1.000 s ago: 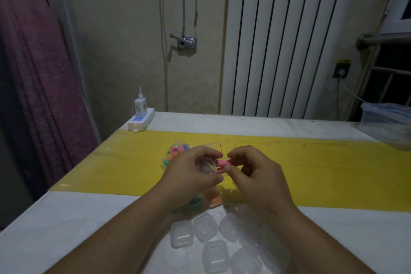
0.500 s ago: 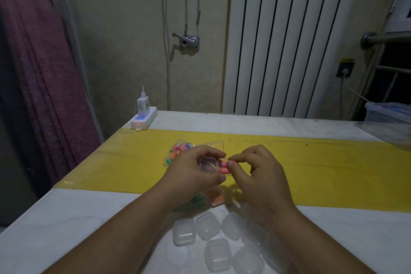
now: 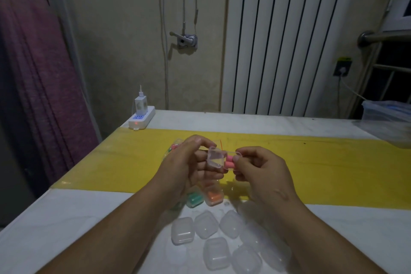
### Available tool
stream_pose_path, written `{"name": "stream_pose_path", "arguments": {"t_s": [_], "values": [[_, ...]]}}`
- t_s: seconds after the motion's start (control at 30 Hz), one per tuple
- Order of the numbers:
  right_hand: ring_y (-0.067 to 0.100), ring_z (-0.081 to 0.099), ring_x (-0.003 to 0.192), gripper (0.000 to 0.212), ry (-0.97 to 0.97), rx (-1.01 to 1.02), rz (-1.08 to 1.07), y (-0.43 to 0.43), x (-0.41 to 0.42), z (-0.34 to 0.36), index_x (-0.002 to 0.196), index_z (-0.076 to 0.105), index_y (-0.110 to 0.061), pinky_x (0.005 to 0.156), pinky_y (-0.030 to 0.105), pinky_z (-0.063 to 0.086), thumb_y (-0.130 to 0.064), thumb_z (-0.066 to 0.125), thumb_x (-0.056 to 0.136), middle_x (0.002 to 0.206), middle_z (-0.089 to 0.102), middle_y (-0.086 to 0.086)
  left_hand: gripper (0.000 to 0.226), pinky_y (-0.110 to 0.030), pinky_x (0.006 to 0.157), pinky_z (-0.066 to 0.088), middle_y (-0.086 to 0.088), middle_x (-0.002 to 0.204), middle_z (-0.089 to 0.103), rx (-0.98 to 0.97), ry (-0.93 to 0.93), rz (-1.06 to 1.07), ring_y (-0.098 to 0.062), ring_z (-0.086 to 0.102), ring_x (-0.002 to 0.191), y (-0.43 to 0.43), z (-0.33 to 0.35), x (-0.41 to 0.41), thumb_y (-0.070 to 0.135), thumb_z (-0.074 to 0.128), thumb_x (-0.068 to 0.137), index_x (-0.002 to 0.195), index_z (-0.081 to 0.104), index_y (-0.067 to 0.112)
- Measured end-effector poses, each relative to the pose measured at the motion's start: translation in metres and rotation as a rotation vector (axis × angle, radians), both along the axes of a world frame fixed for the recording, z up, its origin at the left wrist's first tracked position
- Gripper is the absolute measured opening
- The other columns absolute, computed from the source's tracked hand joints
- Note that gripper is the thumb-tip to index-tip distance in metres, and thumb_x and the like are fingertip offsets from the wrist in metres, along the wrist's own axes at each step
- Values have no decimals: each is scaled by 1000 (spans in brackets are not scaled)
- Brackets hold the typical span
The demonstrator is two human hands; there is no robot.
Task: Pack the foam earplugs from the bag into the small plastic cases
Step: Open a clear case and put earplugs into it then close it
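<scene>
My left hand (image 3: 189, 167) holds a small clear plastic case (image 3: 214, 158) with its lid swung open, above the yellow strip of the table. My right hand (image 3: 260, 169) pinches two pink foam earplugs (image 3: 229, 161) right at the case's open half. The bag of coloured earplugs (image 3: 174, 148) lies behind my left hand, mostly hidden. On the table under my hands stand two filled cases, one with green plugs (image 3: 194, 199) and one with orange plugs (image 3: 214, 196). Several empty clear cases (image 3: 205, 224) lie nearer to me.
A white power strip (image 3: 142, 119) with a charger plugged in sits at the table's far left corner. A clear plastic container (image 3: 387, 118) stands at the far right edge. A radiator and wall lie behind the table, a purple curtain at the left.
The case's lid has swung open in my left hand. My right hand has brought the pink earplugs against the case's open half.
</scene>
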State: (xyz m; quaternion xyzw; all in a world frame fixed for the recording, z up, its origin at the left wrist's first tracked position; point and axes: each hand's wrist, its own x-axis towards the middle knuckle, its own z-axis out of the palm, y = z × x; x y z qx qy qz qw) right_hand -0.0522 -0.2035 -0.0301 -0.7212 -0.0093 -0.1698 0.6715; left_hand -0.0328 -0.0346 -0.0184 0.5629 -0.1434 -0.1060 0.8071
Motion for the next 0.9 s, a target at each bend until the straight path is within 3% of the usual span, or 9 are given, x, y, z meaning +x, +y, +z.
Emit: {"name": "stream_pose_path", "arguments": {"t_s": [0.1, 0.23, 0.33, 0.47, 0.6, 0.73, 0.9], "values": [[6, 60, 54, 8, -10, 6, 8, 1, 0, -1, 93, 69, -11, 55, 21, 53, -7, 70, 87, 63, 69, -1, 24, -37, 68, 60, -27, 95, 67, 42, -42, 17, -33, 65, 72, 0, -1, 0, 14, 38, 101, 100, 60, 6], [8, 63, 58, 11, -16, 31, 29, 1, -2, -1, 95, 66, -15, 56, 22, 53, -8, 71, 86, 66, 71, 2, 21, -35, 70, 59, -17, 94, 70, 149, -130, 53, -30, 69, 81, -2, -3, -1, -2, 54, 93, 107, 63, 10], [8, 62, 61, 5, -15, 17, 59, 2, -4, -1, 91, 71, -16, 58, 21, 53, -11, 69, 89, 68, 71, -1, 24, -31, 71, 59, -2, 89, 73, 256, -168, 98, -21, 71, 81, -4, -6, 0, -1, 66, 87, 108, 64, 11], [14, 65, 70, 21, 25, 107, 130, 5, -3, -1, 90, 75, -14, 66, 27, 54, -20, 56, 97, 82, 75, 4, 22, -26, 66, 57, 0, 83, 72, 315, -215, 194, -15, 69, 75, -4, -5, 1, 0, 72, 82, 101, 67, 9], [11, 71, 79, 13, 11, -41, 88, 5, -3, -5, 96, 72, -19, 70, 25, 56, -22, 76, 83, 86, 76, -1, 16, -28, 63, 56, -8, 85, 70, 319, -247, 214, -17, 67, 73, -4, -4, 0, 7, 69, 86, 101, 67, 11], [15, 74, 75, 12, -10, -23, -5, -1, 1, 3, 89, 69, -14, 64, 25, 53, -9, 78, 81, 77, 75, 4, 12, -24, 49, 51, -7, 90, 69, 382, -290, 391, -11, 62, 65, 1, -2, 2, 21, 57, 95, 98, 68, 16], [5, 68, 66, 10, 55, -166, -42, -15, 2, 3, 85, 71, -19, 66, 32, 52, -16, 80, 80, 71, 72, -4, 13, -21, 59, 50, 4, 81, 67, 525, -444, 639, -5, 61, 72, 10, -7, 9, 22, 56, 96, 88, 66, 26]]}}
